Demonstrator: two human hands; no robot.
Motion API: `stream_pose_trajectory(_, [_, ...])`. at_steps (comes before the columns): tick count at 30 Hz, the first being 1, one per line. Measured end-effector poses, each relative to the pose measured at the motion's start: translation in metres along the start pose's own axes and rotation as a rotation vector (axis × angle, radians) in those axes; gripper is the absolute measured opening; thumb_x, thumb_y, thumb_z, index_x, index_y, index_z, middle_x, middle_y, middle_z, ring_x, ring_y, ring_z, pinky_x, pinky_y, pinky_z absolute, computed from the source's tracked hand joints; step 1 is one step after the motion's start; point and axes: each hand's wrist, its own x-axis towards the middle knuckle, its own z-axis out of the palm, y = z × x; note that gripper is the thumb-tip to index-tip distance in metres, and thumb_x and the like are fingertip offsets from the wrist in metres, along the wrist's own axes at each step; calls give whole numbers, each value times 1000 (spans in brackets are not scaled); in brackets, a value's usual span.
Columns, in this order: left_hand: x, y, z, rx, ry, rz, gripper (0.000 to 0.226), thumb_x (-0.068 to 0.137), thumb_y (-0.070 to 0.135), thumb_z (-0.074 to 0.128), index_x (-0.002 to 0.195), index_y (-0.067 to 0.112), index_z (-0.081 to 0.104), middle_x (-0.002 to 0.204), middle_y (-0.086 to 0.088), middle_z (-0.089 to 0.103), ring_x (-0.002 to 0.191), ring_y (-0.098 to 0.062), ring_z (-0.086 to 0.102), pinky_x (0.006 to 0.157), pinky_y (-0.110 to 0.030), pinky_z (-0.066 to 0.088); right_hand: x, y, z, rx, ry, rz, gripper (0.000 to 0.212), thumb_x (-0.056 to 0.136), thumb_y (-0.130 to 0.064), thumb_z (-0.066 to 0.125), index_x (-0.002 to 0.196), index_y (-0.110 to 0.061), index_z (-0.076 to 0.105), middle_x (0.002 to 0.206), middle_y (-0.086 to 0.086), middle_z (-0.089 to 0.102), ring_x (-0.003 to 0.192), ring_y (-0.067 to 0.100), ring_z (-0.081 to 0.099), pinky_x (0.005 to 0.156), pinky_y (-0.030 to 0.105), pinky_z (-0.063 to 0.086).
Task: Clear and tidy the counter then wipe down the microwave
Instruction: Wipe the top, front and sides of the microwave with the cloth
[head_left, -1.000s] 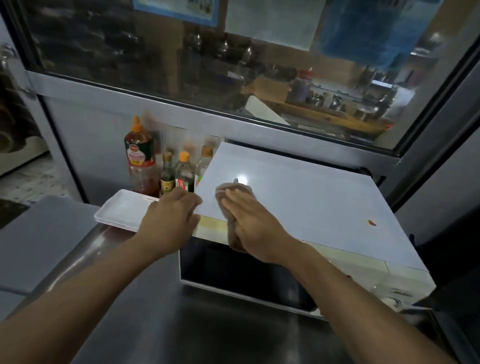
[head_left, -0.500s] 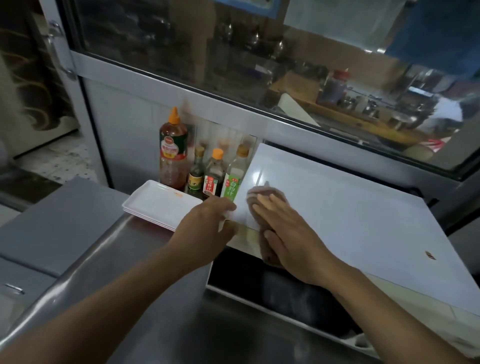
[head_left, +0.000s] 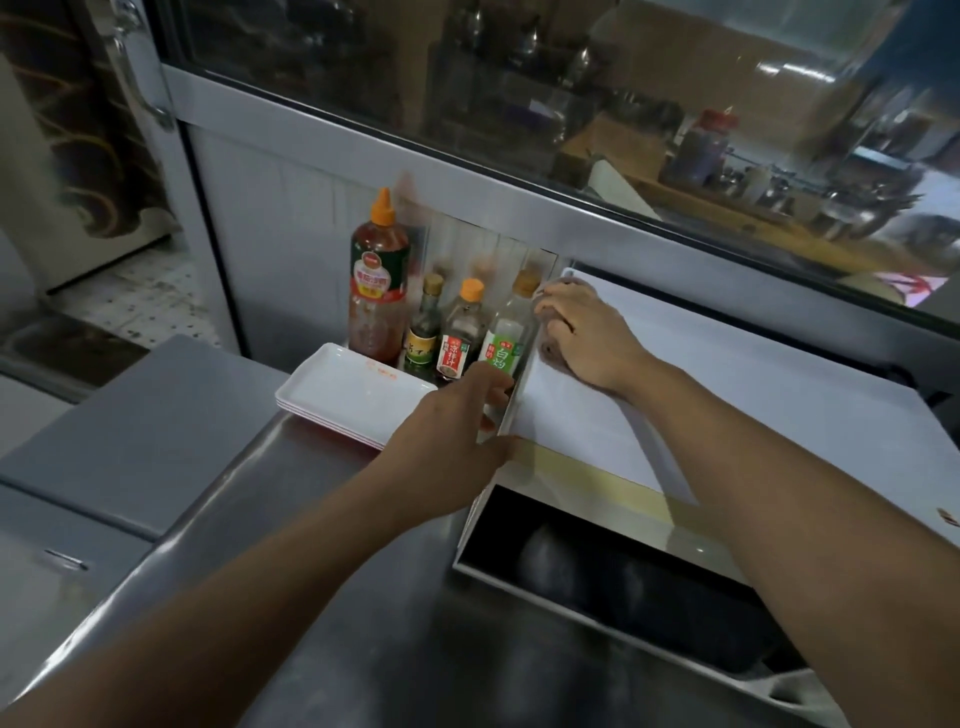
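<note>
Lying under the right hand (head_left: 587, 340) (far-left microwave (head_left: 779, 395) top), a cloth (head_left: 546, 351)

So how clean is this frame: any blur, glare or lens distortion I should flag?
Head view: dim overall, lit mostly through the window, whose glass carries smeared reflections. Motion blur softens the left hand and the bottle caps. The right hand on the microwave is sharper; the cloth under it barely shows. Wide-angle bending curves the counter edges and window frame.
</note>
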Motion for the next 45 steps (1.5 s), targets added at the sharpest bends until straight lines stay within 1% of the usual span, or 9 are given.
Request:
stream_pose_trajectory(5, [-8,-9,-10,43,109,-21,40,90,13,59,127,17,44,124,-1,55,106,-15,57,77,-25,42,-36,-31,-1,79,-23,-94,21,83,-27,38,80,-19,57,102,-3,57,110,15,45,95,44,39])
stream_pose_trajectory(9, [-20,-14,-19,67,120,-6,40,89,12,60,126,14,45,125,-3,54,105,-16,56,75,-25,41,-74,-62,-1,73,-15,-248,21,81,-28,36,74,-19,54,87,-5,57,99,18,49,84,44,41])
stream_pose_trajectory(15, [-23,-6,-21,70,90,-10,38,89,11,57,126,14,46,122,-3,54,102,-18,54,59,-21,38,-129,-90,9,-145,55,-314,19,83,-28,49,95,-17,59,112,-4,57,118,18,43,98,38,37])
stream_pose_trajectory(21, [-30,-8,-22,131,29,-1,43,89,17,59,129,16,44,125,-2,52,105,-17,54,77,-27,42,-166,-70,14,-217,186,-189,47,86,-27,53,133,-24,47,140,-5,45,130,15,39,103,34,33])
stream_pose_trajectory(25, [-35,-12,-23,155,-15,31,44,89,17,57,130,17,43,125,-2,53,104,-17,54,78,-27,44,-211,-37,10,-188,363,-26,47,85,-19,59,131,-16,49,137,2,49,126,20,45,101,37,38])
stream_pose_trajectory(31, [-34,-3,-22,155,-3,105,42,89,15,56,129,16,44,124,-2,55,106,-18,55,85,-29,46,-194,-73,16,21,520,-10,37,80,-11,60,116,-2,62,125,10,57,120,16,45,111,16,24])
stream_pose_trajectory(37, [-37,-3,-15,205,3,87,44,88,17,58,130,15,44,128,-4,53,112,-20,53,91,-32,45,-160,-108,33,0,493,-20,42,71,-12,77,111,-6,67,118,9,62,112,23,57,97,35,49])
stream_pose_trajectory(40, [-37,5,-2,242,48,98,43,88,17,57,129,14,45,130,-5,52,116,-22,51,95,-34,42,-170,-90,30,-78,509,-86,45,72,-18,75,116,-10,64,121,6,62,113,21,55,96,31,45])
stream_pose_trajectory(45, [-34,31,33,370,97,207,42,86,15,61,126,17,50,131,-2,51,123,-21,42,101,-35,35,-220,-29,15,-170,510,-13,47,78,-23,74,122,-12,62,129,6,59,119,23,55,102,40,42])
